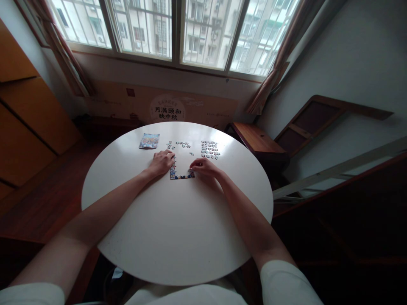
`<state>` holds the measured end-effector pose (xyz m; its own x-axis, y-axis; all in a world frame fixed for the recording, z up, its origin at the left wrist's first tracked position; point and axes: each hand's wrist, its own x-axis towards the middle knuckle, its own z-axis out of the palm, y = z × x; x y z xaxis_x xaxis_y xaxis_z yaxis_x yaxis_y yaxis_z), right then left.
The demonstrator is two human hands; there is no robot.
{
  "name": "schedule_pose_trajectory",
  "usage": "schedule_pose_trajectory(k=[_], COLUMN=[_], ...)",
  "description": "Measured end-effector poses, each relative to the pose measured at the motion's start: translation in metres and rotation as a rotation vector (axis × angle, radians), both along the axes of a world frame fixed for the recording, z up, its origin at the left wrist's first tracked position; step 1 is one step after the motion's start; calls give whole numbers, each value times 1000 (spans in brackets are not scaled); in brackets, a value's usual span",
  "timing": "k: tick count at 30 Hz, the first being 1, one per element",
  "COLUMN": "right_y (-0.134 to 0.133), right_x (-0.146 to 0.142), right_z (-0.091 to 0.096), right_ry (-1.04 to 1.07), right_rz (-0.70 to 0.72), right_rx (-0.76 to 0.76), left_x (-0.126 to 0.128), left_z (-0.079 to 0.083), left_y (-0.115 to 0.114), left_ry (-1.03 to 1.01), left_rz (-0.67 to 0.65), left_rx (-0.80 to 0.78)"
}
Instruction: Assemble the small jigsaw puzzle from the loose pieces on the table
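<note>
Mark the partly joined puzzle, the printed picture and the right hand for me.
Partly joined puzzle (182, 177): head view, on its near edge strip.
Printed picture (149, 141): head view, middle of its face.
Right hand (206, 166): head view, back of the hand.

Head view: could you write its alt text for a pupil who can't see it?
The left hand and right hand are at opposite sides of a partly built puzzle on a white table. Loose pieces and a picture lie beyond, with a window behind.
</note>
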<state>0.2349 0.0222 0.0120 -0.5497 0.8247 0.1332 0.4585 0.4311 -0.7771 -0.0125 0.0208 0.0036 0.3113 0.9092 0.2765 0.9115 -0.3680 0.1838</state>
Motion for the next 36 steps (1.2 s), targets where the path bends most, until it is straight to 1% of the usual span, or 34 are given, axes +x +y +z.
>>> schedule_pose_trajectory(k=[5, 13, 23, 29, 36], right_y=[0, -2, -5, -4, -2], right_x=[0, 0, 0, 0, 1], right_z=[2, 6, 8, 7, 3], right_ry=[-19, -38, -59, -58, -44], right_rz=[13, 30, 16, 25, 22], right_rx=[13, 24, 1, 16, 17], left_x=[0, 0, 0, 0, 0], left_z=[2, -2, -1, 0, 0], left_y=[-2, 0, -1, -1, -1], left_ry=[2, -1, -3, -30, -6], left_rz=[1, 10, 9, 10, 20], left_rx=[-8, 11, 14, 3, 6])
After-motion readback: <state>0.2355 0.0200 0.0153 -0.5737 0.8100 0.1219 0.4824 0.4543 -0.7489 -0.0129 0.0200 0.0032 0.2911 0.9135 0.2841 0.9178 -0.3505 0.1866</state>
